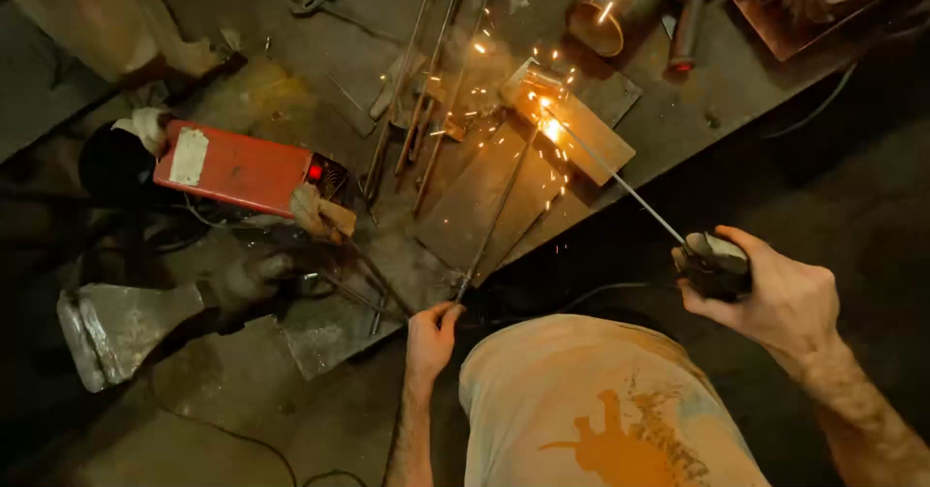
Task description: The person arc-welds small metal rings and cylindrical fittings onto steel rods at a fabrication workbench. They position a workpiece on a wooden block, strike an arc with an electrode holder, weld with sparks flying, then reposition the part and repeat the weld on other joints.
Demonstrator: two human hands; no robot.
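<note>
The welding rod [620, 182] runs from the electrode holder [715, 264] up to a flat steel plate [581, 133] near the far right part of the workbench [678, 99], and its tip burns there with a bright arc and many sparks. The right hand [775, 298] is closed firmly around the holder. The left hand [431, 337] pinches the near end of a thin steel bar [499, 211], which lies across a darker plate [475, 201] toward the arc. The weld looks in progress: much of the rod remains, and I cannot tell how much seam is finished. Further left on the bench lie loose rods [421, 109], a red welding machine [237, 167] and, at the near left corner, a grey metal block [116, 327].
</note>
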